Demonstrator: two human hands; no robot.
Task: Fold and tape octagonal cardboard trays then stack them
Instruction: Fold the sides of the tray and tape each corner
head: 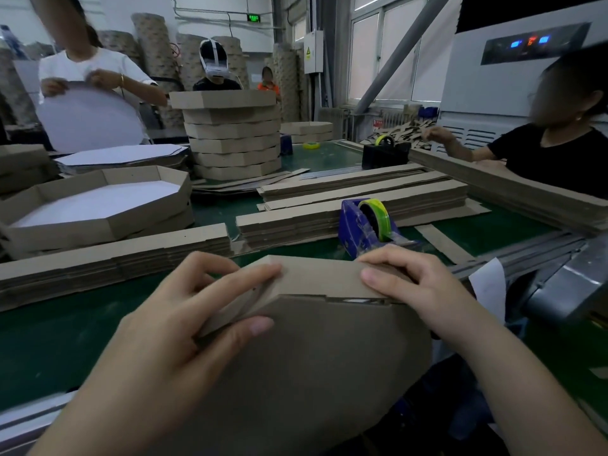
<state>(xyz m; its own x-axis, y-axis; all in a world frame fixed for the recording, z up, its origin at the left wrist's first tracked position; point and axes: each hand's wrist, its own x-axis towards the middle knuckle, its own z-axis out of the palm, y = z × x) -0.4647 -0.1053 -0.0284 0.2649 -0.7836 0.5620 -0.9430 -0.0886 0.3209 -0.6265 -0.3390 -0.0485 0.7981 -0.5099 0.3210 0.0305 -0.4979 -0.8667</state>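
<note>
**Both hands grip the tray**

At the near edge of the green table (65, 340), the cardboard tray (312, 357) tilts up, base toward the wearer. The left hand (184, 324) pinches its folded left wall, thumb on the base. The right hand (418, 291) curls over the top wall, thumb pressed flat.

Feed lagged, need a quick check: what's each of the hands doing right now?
Left hand: holds the cardboard tray, fingers on its folded side wall, thumb on the base.
Right hand: pinches the same tray's side wall.
</note>
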